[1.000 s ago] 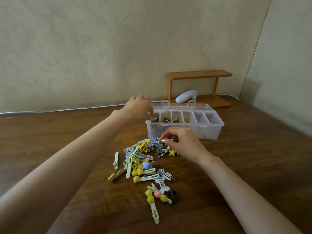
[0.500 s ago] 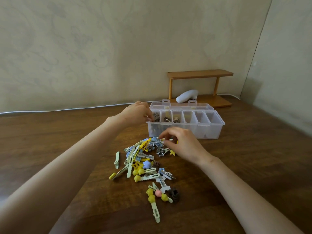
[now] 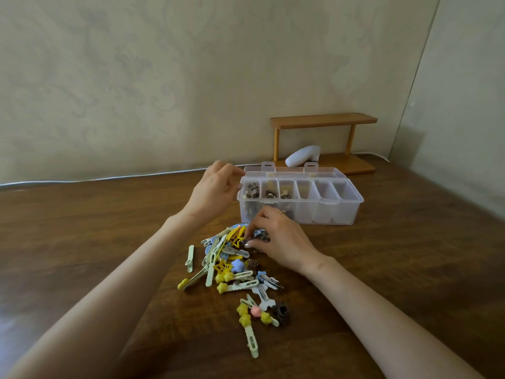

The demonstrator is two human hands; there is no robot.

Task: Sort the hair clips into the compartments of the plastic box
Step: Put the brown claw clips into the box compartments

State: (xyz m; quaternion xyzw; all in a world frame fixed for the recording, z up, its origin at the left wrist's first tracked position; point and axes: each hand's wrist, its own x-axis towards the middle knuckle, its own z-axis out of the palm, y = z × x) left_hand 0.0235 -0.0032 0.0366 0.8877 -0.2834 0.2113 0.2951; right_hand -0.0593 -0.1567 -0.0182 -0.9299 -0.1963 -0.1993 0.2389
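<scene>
A clear plastic box (image 3: pixel 352 212) with six compartments stands open on the wooden table. Its three left compartments hold small brown and grey clips (image 3: pixel 269 193); the three on the right look empty. A pile of hair clips (image 3: pixel 226 265) in yellow, pale green, blue, grey and brown lies in front of the box. My left hand (image 3: pixel 214 194) hovers just left of the box's left end, fingers loosely curled, with nothing visible in it. My right hand (image 3: pixel 281 239) reaches into the top of the pile, its fingertips pinching a grey metallic clip (image 3: pixel 259 234).
The box's lid (image 3: pixel 295 170) lies folded back behind it. A small wooden shelf (image 3: pixel 322 120) with a white object (image 3: pixel 302 155) under it stands at the wall behind the box. A white cable (image 3: pixel 109 177) runs along the table's back edge.
My left hand has drawn back from over the leftmost compartment to just beside the box. My right hand has shifted left into the pile and closed its fingertips on a grey clip.
</scene>
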